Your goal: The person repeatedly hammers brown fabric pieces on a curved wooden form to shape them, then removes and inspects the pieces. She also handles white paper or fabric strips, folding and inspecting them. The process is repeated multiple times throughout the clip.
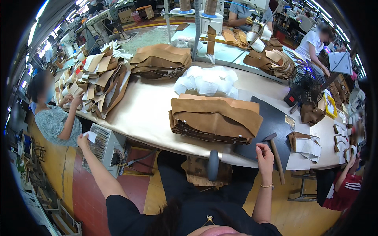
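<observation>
Stretched far out to the left, past the table's edge, my left hand [83, 140] pinches a small white piece of thin sheet [91, 136]. My right hand [264, 157] is raised at the near edge of a black board [271, 118], fingers loosely curled and nothing visible in them. Just right of it a hammer [278, 159] with a wooden handle lies across the board's edge. In front of me sits a thick stack of brown leather pieces [216, 118], partly on the board. Behind that stack lies a heap of white sheet pieces [206, 80].
Another brown leather stack [159, 61] and a tall mixed pile [100, 76] stand at the back left. A co-worker [59, 122] is near my left hand, beside a metal-mesh box [103, 147]. A black fan [307, 84] stands right. A dark rounded bar [213, 165] protrudes at the near edge.
</observation>
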